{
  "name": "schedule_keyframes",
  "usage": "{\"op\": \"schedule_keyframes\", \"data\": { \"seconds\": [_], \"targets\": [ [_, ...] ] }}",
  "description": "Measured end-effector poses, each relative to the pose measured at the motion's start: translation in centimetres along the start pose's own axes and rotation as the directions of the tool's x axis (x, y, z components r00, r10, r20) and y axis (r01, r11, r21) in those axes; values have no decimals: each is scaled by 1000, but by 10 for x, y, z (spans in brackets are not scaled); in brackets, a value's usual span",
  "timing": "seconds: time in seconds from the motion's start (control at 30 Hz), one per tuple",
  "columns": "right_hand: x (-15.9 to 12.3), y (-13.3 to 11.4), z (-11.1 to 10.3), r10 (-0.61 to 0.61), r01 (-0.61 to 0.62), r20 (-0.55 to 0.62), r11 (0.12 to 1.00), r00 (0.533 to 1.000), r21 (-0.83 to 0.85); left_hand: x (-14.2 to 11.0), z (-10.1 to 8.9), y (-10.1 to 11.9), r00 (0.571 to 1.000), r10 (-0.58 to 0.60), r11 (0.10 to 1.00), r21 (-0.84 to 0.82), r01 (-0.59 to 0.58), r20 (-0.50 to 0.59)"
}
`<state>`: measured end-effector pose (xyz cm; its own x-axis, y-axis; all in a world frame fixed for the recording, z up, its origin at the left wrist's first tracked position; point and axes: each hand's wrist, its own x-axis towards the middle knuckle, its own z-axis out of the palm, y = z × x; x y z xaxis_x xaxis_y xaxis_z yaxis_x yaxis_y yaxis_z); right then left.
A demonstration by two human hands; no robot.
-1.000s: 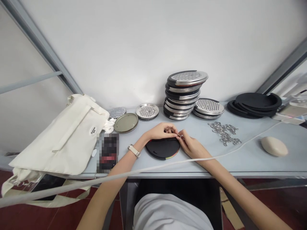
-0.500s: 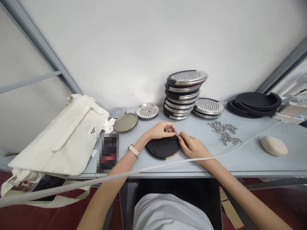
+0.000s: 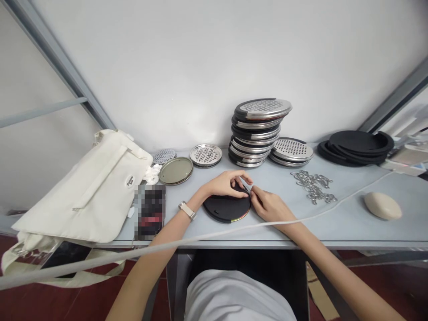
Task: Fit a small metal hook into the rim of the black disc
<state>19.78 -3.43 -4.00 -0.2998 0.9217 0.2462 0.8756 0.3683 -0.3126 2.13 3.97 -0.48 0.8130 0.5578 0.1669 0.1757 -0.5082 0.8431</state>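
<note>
A black round disc [image 3: 224,208] lies flat on the table, with a thin red-yellow edge at its lower right. Across its top rests my left hand [image 3: 229,183], thumb and index finger spread apart around a small silver metal clip [image 3: 246,190] at the disc's upper right edge. My right hand [image 3: 265,203] pinches at that clip from the right side; its fingertips partly cover it. Beyond my right hand is a pile of similar silver clips [image 3: 312,185]. Part of the disc is hidden under my left hand.
Behind the hands stand a tall stack of round metal graters [image 3: 256,133] and a lower stack [image 3: 290,150]. Black round covers [image 3: 359,145] sit at the back right. A white cable [image 3: 207,237] crosses in front. A cream bag [image 3: 83,191] lies left, a beige rounded object [image 3: 383,205] right.
My left thumb and index finger have parted, the index finger lifting away from the clip. My right hand stays pinched at the disc's edge.
</note>
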Motion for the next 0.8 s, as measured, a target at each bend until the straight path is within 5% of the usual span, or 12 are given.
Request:
{"op": "schedule_keyframes", "data": {
  "seconds": [0.8],
  "targets": [
    [0,1,-3,-3,-2,41,994,999,109,0,0,-1,999,-27,999,-31,28,31]
  ]
}}
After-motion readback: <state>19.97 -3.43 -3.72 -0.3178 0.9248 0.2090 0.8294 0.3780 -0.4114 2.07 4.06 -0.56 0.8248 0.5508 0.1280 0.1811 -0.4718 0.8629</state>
